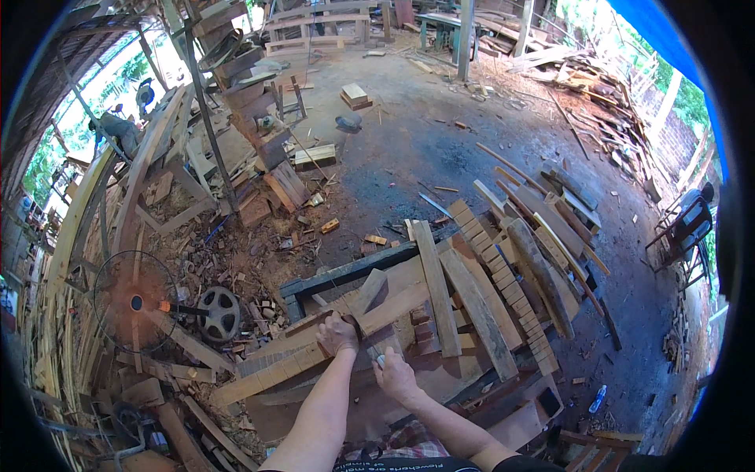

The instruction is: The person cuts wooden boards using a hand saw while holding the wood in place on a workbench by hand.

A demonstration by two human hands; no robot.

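Observation:
My left hand (336,333) grips a short grey wooden piece (368,293) that lies across a long pale plank (314,350) on the workbench (346,271). Just below and to the right, my right hand (395,376) is closed around a small pale object (381,360) that I cannot identify. It sits close to the near end of the grey piece. Both forearms come in from the lower edge.
Several planks (436,287) and a notched strip (503,287) lie stacked across the bench to the right. A standing fan (135,302) and a wheel (219,313) sit at the left among scrap wood. Beyond the bench are dark concrete floor (417,149) and timber piles (598,86).

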